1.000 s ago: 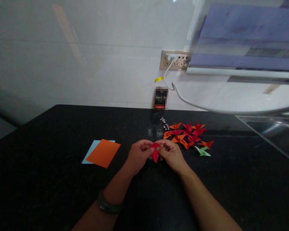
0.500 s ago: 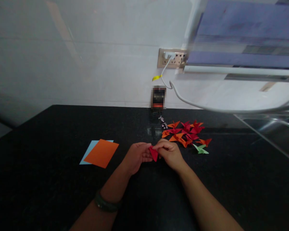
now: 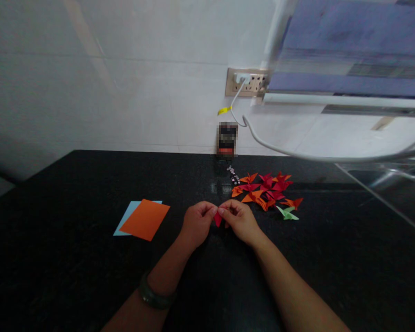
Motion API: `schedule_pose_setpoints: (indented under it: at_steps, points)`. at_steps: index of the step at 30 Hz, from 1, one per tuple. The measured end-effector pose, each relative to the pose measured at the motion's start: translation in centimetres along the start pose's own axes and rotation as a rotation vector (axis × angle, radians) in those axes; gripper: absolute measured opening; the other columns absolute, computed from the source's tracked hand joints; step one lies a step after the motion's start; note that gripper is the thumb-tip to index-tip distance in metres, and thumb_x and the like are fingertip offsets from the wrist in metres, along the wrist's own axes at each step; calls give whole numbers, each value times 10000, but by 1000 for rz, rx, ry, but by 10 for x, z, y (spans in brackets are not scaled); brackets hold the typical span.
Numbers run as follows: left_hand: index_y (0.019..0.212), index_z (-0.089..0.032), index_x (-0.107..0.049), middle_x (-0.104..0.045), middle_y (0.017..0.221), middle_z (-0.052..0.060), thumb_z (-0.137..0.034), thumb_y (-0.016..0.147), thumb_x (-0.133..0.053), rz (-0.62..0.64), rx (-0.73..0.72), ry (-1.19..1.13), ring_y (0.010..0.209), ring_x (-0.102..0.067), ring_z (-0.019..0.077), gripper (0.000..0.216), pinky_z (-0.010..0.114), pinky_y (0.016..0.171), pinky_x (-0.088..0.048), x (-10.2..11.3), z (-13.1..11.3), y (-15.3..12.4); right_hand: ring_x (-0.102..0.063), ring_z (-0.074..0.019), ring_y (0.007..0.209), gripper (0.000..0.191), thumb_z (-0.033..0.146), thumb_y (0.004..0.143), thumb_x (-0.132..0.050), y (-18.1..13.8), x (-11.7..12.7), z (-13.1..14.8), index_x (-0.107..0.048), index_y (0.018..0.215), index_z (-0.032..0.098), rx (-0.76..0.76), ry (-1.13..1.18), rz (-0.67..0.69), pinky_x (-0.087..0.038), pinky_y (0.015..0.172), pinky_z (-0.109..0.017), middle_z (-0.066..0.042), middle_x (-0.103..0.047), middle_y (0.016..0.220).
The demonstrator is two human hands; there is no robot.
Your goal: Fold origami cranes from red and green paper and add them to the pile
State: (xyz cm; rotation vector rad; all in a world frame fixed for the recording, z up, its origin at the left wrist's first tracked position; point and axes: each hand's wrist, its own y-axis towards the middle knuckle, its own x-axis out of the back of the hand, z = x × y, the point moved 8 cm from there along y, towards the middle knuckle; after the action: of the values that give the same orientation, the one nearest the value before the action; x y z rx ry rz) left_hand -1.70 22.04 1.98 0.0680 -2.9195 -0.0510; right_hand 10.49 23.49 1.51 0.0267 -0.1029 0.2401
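Observation:
A small folded red paper piece (image 3: 217, 219) is pinched between both my hands just above the black countertop (image 3: 55, 258). My left hand (image 3: 196, 223) grips its left side with closed fingers. My right hand (image 3: 240, 221) grips its right side, thumb and fingers pressed together. Most of the red piece is hidden by my fingers. A pile of several folded red and orange paper shapes (image 3: 264, 189) lies just beyond my right hand, with a green folded shape (image 3: 286, 213) at its near right end.
An orange sheet (image 3: 145, 219) lies on a light blue sheet (image 3: 124, 219) left of my hands. A small dark object (image 3: 227, 138) stands against the tiled wall. A white cable (image 3: 279, 150) runs from the wall socket (image 3: 246, 84). A transparent rack edge (image 3: 383, 193) rises at the right.
My hands have closed together over the red piece, so less of it shows. The fold now sits smaller between my fingertips. The view has shifted slightly.

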Motion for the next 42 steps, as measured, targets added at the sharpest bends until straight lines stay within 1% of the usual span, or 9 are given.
schedule_pose_setpoints:
  at_steps: [3, 9, 15, 19, 24, 29, 32, 37, 42]
  points:
    - [644, -170, -600, -589, 577, -11, -291, 729, -515, -11, -53, 44, 560, -534, 123, 171, 225, 552, -407, 0, -4, -1, -411, -60, 395, 184, 329, 678, -620, -1, 3, 0, -569, 645, 156, -2, 33, -45, -327, 390, -182, 51, -502, 469]
    - [660, -152, -595, -587, 581, -11, -281, 717, -548, -10, 27, -178, 540, -530, 107, 148, 228, 567, -430, -3, -3, -1, -425, -72, 402, 211, 350, 660, -630, -4, 3, 1, -578, 610, 152, -12, 111, -124, -346, 411, -204, 32, -535, 476]
    - [792, -196, -665, -654, 871, 47, -220, 662, -629, -106, -144, -17, 830, -602, 171, 138, 289, 749, -477, 1, -12, -4, -472, -103, 472, 194, 346, 699, -603, -4, 21, 3, -633, 685, 155, 48, -72, -302, -381, 476, -230, 8, -568, 543]
    - [859, -192, -667, -657, 928, 58, -232, 642, -657, -30, -107, 0, 856, -608, 183, 222, 297, 763, -488, -7, -4, -4, -510, -122, 561, 242, 349, 756, -541, -5, 19, 15, -633, 633, 161, 164, -128, -264, -409, 557, -248, -10, -570, 602]
    - [853, -164, -654, -679, 817, 44, -188, 658, -622, -22, -23, -33, 741, -630, 169, 199, 287, 703, -495, -7, 0, -2, -517, -125, 586, 350, 363, 814, -458, -7, 5, 25, -600, 567, 159, 251, -160, -119, -415, 562, -246, -25, -552, 613]
    - [838, -145, -655, -686, 756, 35, -185, 721, -547, 41, 33, -162, 696, -624, 148, 164, 265, 676, -484, -11, 0, 0, -489, -106, 496, 196, 365, 742, -556, -3, 9, 8, -581, 733, 171, 129, 9, -174, -405, 487, -230, 14, -534, 569]
    - [899, -142, -621, -679, 736, 23, -156, 706, -555, 42, 123, -275, 639, -619, 129, 204, 250, 624, -487, -11, 5, 0, -469, -92, 471, 240, 352, 680, -622, -1, 11, 2, -563, 832, 176, 81, 92, -198, -391, 443, -211, 27, -532, 591]
    - [890, -139, -559, -648, 616, -7, -131, 681, -573, 65, 122, -277, 545, -591, 107, 209, 219, 558, -467, -9, 1, 0, -446, -80, 475, 182, 335, 704, -610, -1, 6, 5, -596, 696, 154, 113, -39, -97, -358, 425, -197, 14, -521, 585]
    - [951, -139, -515, -639, 639, 4, -213, 683, -612, 58, 176, -283, 585, -596, 115, 295, 226, 567, -463, -11, 5, -2, -465, -77, 468, 179, 336, 702, -618, -3, 12, 6, -605, 697, 157, 111, 51, -166, -377, 448, -208, 17, -542, 599]
